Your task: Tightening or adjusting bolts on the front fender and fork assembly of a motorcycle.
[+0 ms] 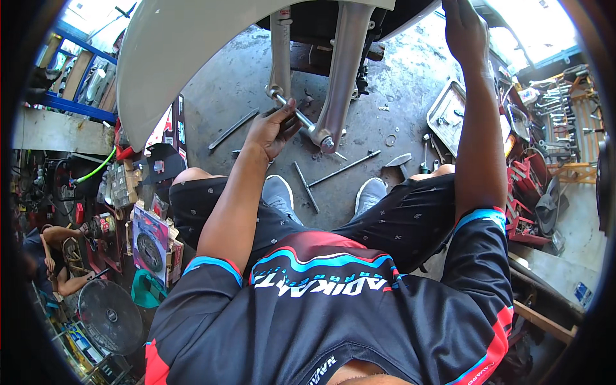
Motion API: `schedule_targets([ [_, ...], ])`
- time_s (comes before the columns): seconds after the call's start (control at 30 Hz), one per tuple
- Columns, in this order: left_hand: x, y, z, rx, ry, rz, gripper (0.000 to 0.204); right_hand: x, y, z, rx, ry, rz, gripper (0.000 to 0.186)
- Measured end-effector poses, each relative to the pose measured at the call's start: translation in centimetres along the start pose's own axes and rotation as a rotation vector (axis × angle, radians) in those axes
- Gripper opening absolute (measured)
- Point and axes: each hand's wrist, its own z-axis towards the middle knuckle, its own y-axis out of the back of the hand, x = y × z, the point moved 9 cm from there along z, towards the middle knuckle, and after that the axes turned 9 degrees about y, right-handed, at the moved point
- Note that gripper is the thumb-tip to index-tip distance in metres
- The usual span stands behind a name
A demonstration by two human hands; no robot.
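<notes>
In front of me two silver fork legs (340,77) come down from under a white body panel (170,48). A metal axle rod (303,120) runs across between their lower ends, with a bolt head or nut (328,142) at the right leg. My left hand (276,131) is at the rod, its fingers and thumb closed round it near the left leg. My right hand (467,35) is raised at the upper right, beside the panel's edge. The top of the picture cuts off its fingers, so its grip is hidden.
On the floor lie a T-handle wrench (340,169), a flat metal bar (233,128), a hammer (399,162), a screwdriver (425,153) and a metal tray (439,106). Wrenches hang on a rack (581,122) at right. Another person's arms (61,247) work at far left.
</notes>
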Motion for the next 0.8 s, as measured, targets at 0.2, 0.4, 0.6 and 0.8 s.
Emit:
schedule_targets([
  [0.2, -0.5, -1.2, 0.0, 0.144, 0.012, -0.063, 0.015, -3.8, -1.0, -0.3, -0.078, 0.136, -0.376, 0.028],
  [0.4, 1.0, 0.6, 0.2, -0.087, -0.064, -0.007, 0.025, -3.3, -0.2, -1.0, 0.005, -0.202, -0.183, 0.052],
  [0.6, 0.5, -0.8, -0.6, -0.09, -0.136, -0.106, 0.023, -4.5, 0.7, -0.4, 0.081, -0.305, -0.149, 0.057],
  [0.8, 0.6, -1.2, -0.4, -0.105, -0.172, -0.1, 0.018, -4.8, 0.2, -0.6, 0.001, -0.271, -0.095, 0.066],
])
